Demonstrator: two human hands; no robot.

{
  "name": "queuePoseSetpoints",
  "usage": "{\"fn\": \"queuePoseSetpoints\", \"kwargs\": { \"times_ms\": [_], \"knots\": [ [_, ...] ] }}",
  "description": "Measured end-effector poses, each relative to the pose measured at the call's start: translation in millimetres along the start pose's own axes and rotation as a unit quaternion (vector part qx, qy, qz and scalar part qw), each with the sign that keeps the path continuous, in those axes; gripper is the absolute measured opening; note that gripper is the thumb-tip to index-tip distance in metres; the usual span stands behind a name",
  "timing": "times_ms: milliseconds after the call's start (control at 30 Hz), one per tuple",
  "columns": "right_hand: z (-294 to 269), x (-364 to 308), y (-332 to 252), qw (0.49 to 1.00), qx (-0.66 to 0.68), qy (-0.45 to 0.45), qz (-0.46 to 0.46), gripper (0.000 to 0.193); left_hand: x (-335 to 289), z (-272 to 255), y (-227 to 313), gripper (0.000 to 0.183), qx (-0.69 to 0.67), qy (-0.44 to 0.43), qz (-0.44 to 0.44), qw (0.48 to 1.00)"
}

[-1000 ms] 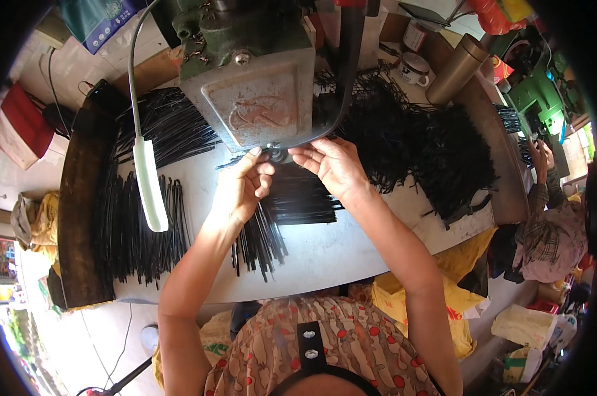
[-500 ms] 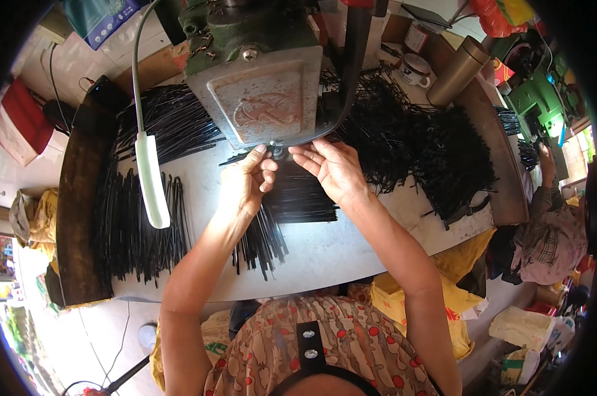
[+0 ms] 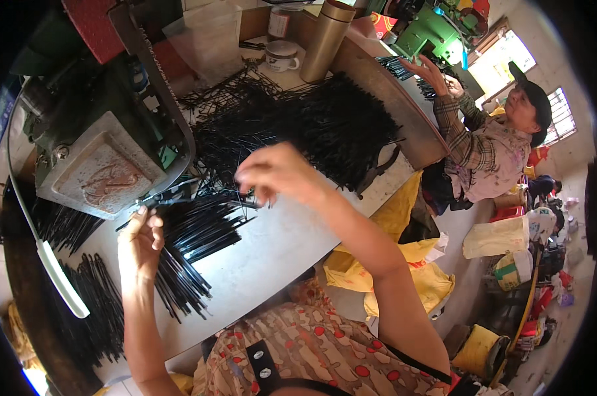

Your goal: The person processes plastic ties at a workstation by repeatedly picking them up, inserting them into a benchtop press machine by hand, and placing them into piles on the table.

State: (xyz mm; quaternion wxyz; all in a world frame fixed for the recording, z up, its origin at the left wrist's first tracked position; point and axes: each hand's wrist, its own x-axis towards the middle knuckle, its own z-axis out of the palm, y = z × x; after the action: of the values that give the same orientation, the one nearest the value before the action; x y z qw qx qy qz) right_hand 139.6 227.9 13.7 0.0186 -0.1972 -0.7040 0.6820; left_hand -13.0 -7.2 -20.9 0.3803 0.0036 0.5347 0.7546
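My left hand (image 3: 140,244) is closed in a pinch at the foot of a green machine with a grey metal cover plate (image 3: 107,168). A thin black strip (image 3: 122,226) pokes out beside its fingertips; most of it is hidden. My right hand (image 3: 282,175) hangs over the near edge of a tangled heap of black strips (image 3: 245,119), its fingers bent and smeared by motion, so any grip is unclear. Between the hands lies a neater bundle of black strips (image 3: 203,228), and more strips (image 3: 183,284) fan out below it.
Further black strips (image 3: 94,303) lie at the left, near a white lamp (image 3: 61,284). A lidded mug (image 3: 280,56) and a bronze flask (image 3: 328,39) stand at the back. A co-worker (image 3: 487,145) handles strips at another green machine (image 3: 434,39). Yellow sacks (image 3: 404,284) hang by the table's edge.
The view has swung to the right, bringing the co-worker into fuller sight. My right hand has left the machine and moved right over the heap. My left hand stays at the machine.
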Motion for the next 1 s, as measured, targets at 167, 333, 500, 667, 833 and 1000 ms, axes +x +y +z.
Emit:
{"fn": "queuePoseSetpoints", "kwargs": {
  "times_ms": [167, 333, 500, 667, 833, 1000],
  "knots": [
    [-96, -11, 2, 0.847, -0.415, 0.284, -0.175, 0.016, -12, -2, 5, 0.009, 0.003, -0.048, 0.044, 0.998],
    [-118, -14, 17, 0.788, -0.549, 0.249, -0.124, 0.015, -15, 11, 3, 0.005, -0.011, -0.075, 0.023, 0.997],
    [-111, -18, 18, 0.750, -0.588, 0.258, -0.159, 0.012, -15, 4, 2, 0.006, 0.012, 0.011, -0.017, 1.000],
    [-58, -21, -11, 0.677, -0.624, 0.235, -0.311, 0.017, -26, 8, 3, 0.011, 0.088, 0.024, 0.018, 0.996],
    [11, -10, -25, 0.650, -0.595, 0.172, -0.440, 0.011, -24, 10, -1, 0.009, 0.151, 0.017, 0.041, 0.988],
    [62, 28, 14, 0.931, -0.288, 0.010, -0.223, 0.021, -28, 17, -3, 0.018, 0.187, 0.010, 0.070, 0.980]
  ]
}}
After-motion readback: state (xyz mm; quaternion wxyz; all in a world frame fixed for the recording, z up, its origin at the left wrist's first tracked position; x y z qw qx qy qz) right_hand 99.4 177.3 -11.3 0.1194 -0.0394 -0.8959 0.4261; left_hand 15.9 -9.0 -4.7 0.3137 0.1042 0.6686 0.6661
